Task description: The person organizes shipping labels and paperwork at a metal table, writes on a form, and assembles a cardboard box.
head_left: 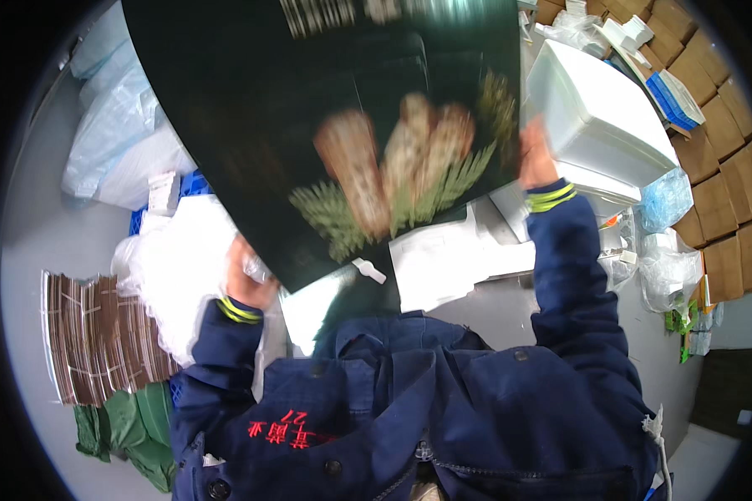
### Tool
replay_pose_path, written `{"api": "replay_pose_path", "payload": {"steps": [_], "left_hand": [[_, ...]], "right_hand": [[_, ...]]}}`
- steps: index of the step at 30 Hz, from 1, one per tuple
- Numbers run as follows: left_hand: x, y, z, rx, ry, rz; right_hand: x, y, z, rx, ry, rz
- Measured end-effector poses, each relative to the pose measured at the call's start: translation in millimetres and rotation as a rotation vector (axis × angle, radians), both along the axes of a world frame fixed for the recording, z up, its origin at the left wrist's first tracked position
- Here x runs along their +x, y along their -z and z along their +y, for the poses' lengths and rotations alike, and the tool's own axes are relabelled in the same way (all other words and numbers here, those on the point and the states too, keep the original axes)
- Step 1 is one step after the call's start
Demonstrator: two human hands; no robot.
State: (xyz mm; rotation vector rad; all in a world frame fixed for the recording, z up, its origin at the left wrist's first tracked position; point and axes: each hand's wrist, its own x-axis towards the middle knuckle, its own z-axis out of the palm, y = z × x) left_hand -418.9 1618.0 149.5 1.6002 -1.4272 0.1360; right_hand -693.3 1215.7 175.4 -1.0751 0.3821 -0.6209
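A large dark green package [251, 150], printed with mushrooms and fern leaves, spans the upper middle, tilted and blurred by motion. Whether it is a bag or a folded carton, I cannot tell. My left hand [249, 280] grips it near its lower left corner, fingers partly hidden, with a bit of shiny clear plastic [257, 269] beside them. At the right edge my right hand [536, 156] holds it, the fingers smeared. Below the package lie white paper sheets [434, 260] and a small white strip [369, 270].
Clear plastic wrapping [113, 142] and a white plastic bag [180, 267] are at the left, above a strapped stack of flat cardboard [109, 334]. White foam boxes [593, 117] stand at the right. Brown cartons [727, 175] pile up behind, near a blue tray [675, 98].
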Motion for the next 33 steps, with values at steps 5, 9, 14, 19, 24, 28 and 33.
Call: {"api": "replay_pose_path", "payload": {"steps": [5, 9, 14, 19, 24, 28, 33], "left_hand": [[-44, 148, 27, 0.734, -0.007, 0.326], [-52, 117, 3, 0.48, -0.056, 0.157], [-30, 53, -27, 0.112, -0.04, -0.472], [-43, 17, -57, 0.472, 0.365, -0.403], [-36, 20, -52, 0.559, 0.463, -0.344], [-34, 58, -60, 0.252, 0.458, -0.34], [-42, 53, -61, 0.262, 0.161, 0.088]], "right_hand": [[11, 188, 41, 0.261, 0.34, 0.582], [29, 213, 41, 0.179, 0.501, 0.615], [60, 225, 18, 0.015, 0.567, 0.632], [76, 249, -32, -0.195, 0.655, 0.691], [111, 223, -42, -0.363, 0.51, 0.654], [150, 223, -98, -0.548, 0.327, 0.609], [237, 157, -159, -0.518, -0.217, 0.725]]}}
